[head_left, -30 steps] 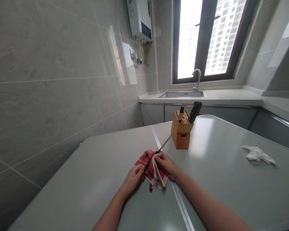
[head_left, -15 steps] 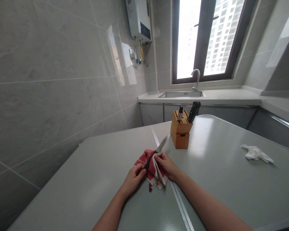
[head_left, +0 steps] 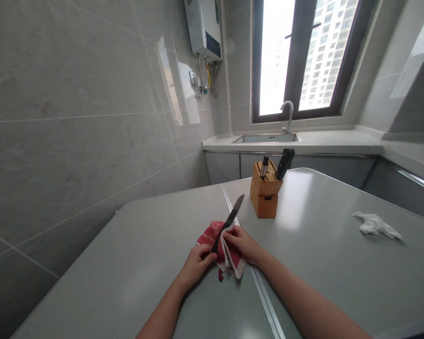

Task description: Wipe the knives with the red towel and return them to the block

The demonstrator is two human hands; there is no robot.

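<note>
My left hand (head_left: 199, 260) is closed on the black handle end of a kitchen knife (head_left: 234, 210), its blade pointing up and away from me. A red and white towel (head_left: 212, 232) lies bunched under and around the handle. The fingers of my right hand (head_left: 240, 242) pinch a fold of this towel against the right side of the knife. Part of the handle is hidden by the cloth and my fingers. Just beyond the blade tip stands a wooden knife block (head_left: 267, 207) bearing a black-handled knife (head_left: 284, 164) and a second dark-handled tool (head_left: 264, 167).
A crumpled white cloth or tissue (head_left: 376, 225) lies on the right of the grey table (head_left: 155, 235). A metal strip (head_left: 263, 294) crosses the tabletop. Behind are a counter with a sink (head_left: 266, 138) and faucet (head_left: 287, 115). A tiled wall borders the left.
The knife has turned a little, its tip shifting left, and its blade now looks darker. My right hand and the towel fold have shifted slightly.
</note>
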